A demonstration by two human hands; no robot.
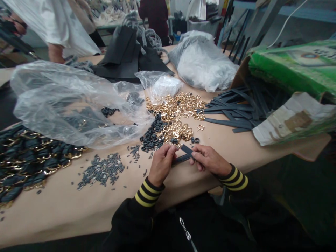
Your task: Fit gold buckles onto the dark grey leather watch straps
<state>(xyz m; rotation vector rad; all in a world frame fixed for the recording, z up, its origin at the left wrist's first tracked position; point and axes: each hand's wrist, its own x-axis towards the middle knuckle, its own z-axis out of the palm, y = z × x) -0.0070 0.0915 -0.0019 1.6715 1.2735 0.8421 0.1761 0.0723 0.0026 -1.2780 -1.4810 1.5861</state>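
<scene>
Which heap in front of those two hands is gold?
The buckles, heaped just beyond the left hand and right hand; their shiny gold sets them apart from the dark rings at their left and dark straps at their right.

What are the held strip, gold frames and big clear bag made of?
Held strip: perhaps leather or imitation; dark, matte, flat face.
Gold frames: likely metal, polished or plated, given bright glints.
Big clear bag: thin plastic film, glossy, see-through, crinkled.

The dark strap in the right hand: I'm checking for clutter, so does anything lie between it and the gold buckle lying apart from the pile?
Yes: a couple of small black rings lie between the dark strap and that gold buckle.
</scene>
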